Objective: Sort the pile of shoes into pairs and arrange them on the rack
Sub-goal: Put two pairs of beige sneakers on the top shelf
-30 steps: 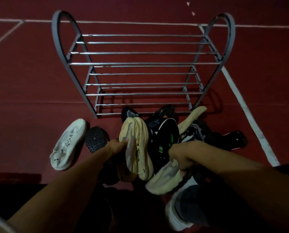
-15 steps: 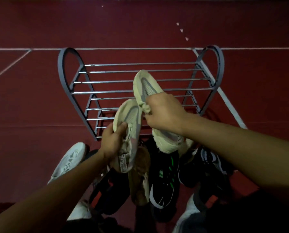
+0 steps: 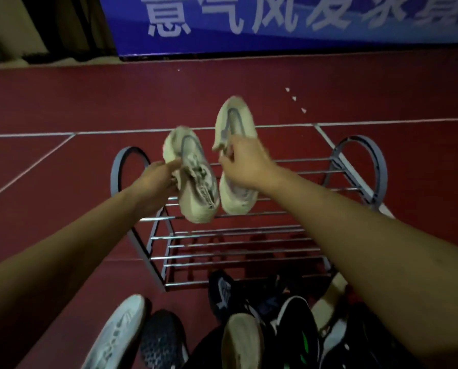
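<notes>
Two matching beige knit sneakers hang side by side above the grey metal shoe rack. My left hand grips the left beige sneaker by its collar. My right hand holds the right beige sneaker around its middle, a little higher and farther away. Both point toes away from me, over the rack's top shelf, whose bars carry no shoes. The pile of shoes lies on the floor in front of the rack, with black, dark blue and tan ones mixed.
A white sneaker and a dark upturned shoe lie left of the pile. The floor is dark red with white lines. A blue banner stands along the wall behind the rack.
Both hands lifted the two beige sneakers out of the pile and carried them up and forward over the rack. My view tilted up, so the banner now shows.
</notes>
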`<state>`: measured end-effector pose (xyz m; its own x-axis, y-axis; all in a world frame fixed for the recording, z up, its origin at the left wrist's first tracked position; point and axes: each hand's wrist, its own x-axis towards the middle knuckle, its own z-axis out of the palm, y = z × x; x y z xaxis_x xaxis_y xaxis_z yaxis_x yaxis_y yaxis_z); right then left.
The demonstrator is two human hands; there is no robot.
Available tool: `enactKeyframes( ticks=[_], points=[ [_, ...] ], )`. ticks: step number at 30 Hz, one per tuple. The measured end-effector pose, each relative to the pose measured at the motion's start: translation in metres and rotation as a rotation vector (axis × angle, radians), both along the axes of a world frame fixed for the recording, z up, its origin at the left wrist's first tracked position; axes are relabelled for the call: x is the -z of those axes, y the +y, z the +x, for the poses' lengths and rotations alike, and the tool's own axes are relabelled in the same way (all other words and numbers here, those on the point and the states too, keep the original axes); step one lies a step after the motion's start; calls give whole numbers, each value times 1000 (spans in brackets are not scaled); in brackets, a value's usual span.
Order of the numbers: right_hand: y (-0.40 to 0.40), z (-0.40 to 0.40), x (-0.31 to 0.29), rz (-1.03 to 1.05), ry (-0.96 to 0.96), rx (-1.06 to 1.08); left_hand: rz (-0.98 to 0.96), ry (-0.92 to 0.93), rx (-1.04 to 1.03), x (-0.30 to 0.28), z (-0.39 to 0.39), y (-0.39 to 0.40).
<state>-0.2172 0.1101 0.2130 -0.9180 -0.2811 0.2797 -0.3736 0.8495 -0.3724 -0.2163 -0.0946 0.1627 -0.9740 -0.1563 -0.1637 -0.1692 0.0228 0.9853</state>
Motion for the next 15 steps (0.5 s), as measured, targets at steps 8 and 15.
enactKeyframes(
  ticks=[8, 15],
  points=[
    [39, -7, 62, 80, -340, -93, -677, -104, -126, 34, -18, -13],
    [25, -22, 87, -32, -329, 145, -1030, 94, 115, 48, 21, 10]
  ],
)
